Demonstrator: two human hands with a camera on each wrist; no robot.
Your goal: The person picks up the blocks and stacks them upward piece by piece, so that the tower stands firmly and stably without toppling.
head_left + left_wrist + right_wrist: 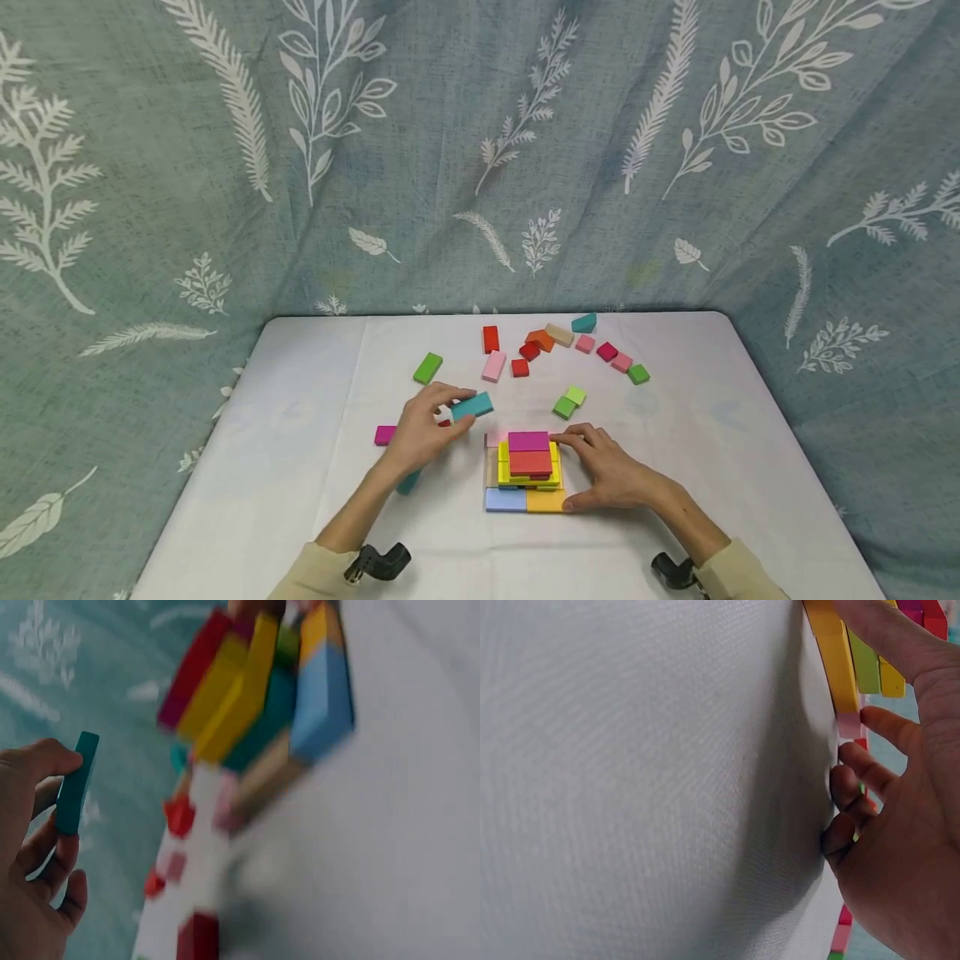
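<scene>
The left hand (427,427) has its fingers clamped on one teal block (472,406), which is pinched between thumb and fingertips. This block is in the air above the tabletop (300,408), behind and to the left of the stack (529,463). The right hand (617,472) has its fingers apart: the thumb is spread widely from the forefinger, and the two lie along the right side of the stack. The thumb is at the orange block (545,501) of the lowest layer, the forefinger near the back corner. The other fingers are softly bent, low beside the tabletop.

Both forearms come from the near edge and lean inward, the left one reaching farther forward. Each wrist carries one black device (384,562).

The stack is made in several layers. On its top are seen one magenta block (528,441) and one red block (530,462); below them is yellow, and at the bottom front one blue block (506,500) sits beside the orange one.

Toward the back lie three small pink blocks (493,367), three red pieces (491,339), one orange piece (542,339), one tan piece (559,335), one teal wedge (584,323) and one crimson piece (607,352). I count also four green pieces (427,368), two of them touching each other.
</scene>
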